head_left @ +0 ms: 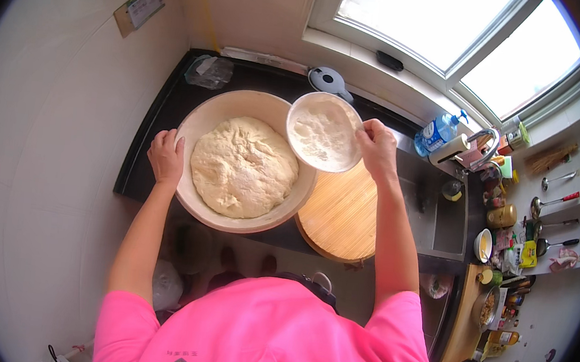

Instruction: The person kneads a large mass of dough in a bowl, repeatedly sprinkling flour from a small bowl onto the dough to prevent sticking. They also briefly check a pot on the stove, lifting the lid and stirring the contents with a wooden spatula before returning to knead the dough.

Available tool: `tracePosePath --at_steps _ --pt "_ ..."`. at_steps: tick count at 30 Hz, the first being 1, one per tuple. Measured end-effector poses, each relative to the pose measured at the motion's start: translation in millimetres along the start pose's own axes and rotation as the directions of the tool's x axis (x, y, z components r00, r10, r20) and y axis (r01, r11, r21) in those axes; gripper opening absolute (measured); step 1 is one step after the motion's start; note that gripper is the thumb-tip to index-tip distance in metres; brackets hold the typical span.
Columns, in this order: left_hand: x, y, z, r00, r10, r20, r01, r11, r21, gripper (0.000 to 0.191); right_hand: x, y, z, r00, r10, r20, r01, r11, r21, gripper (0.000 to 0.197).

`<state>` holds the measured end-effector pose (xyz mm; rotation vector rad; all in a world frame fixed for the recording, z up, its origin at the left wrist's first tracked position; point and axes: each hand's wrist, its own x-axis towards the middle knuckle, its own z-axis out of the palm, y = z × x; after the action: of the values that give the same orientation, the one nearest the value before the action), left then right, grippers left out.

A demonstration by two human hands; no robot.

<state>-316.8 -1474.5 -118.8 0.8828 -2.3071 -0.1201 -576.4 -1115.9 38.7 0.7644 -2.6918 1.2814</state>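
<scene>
A big pale mass of dough (244, 169) fills much of a wide basin (213, 108) on the dark countertop. My left hand (165, 156) grips the basin's left rim, with the fingers on its outer side and edge. In my right hand (378, 146) is a smaller white bowl (347, 157), held by its right rim. White flour (322, 129) lies inside this bowl, which overlaps the basin's upper right edge. Below the bowl, a round wooden cutting board (341, 215) lies between the basin and the sink.
A steel sink (447, 238) with a faucet (492, 143) is to the right, a blue pump bottle (437, 135) behind it. A grey-blue lid (328, 81) and a clear plastic bag (210, 71) lie along the back. Ladles (549, 203) hang on the right wall.
</scene>
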Motion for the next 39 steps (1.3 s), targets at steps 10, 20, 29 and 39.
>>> tracePosePath --at_steps 10,20,29,39 --pt "-1 3 -7 0.997 0.021 -0.073 -0.024 0.999 -0.043 0.026 -14 -42 153 0.974 -0.104 0.199 0.108 0.994 -0.011 0.018" --pt "4 9 -14 0.995 0.095 -0.008 -0.095 0.996 -0.003 0.032 -5 -21 68 0.992 0.012 0.124 -0.007 0.999 -0.039 0.013" --pt "29 113 -44 0.918 0.396 0.009 -0.356 0.835 -0.420 0.039 -26 -3 48 0.989 0.065 0.134 -0.058 0.997 -0.052 0.011" --pt "33 128 -45 0.605 0.107 0.789 0.609 0.577 -0.545 0.028 -25 -34 114 0.968 -0.244 0.065 0.252 0.942 -0.221 0.018"
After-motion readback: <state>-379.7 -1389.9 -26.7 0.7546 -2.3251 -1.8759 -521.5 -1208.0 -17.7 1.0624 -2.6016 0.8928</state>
